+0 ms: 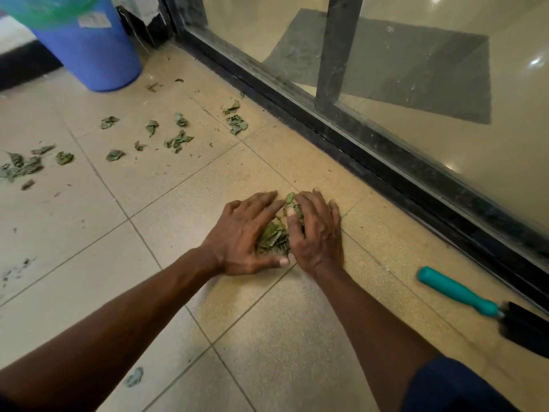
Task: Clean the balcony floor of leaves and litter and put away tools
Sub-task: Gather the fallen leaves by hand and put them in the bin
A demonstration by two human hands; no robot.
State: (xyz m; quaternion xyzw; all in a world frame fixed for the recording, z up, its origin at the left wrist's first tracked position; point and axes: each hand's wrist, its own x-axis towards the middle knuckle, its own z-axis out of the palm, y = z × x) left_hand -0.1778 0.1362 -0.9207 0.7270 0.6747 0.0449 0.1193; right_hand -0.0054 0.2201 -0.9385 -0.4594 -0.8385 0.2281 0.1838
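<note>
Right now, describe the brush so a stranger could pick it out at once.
Follow the glass door's black track toward the near right. The brush lies on the tiles beside it, right of the right hand. Its teal handle and black bristles set it apart from the scattered green leaves.

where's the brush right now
The brush lies on the floor at the lower right of the head view, beside the door track, to the right of the right hand, which does not touch it.
</note>
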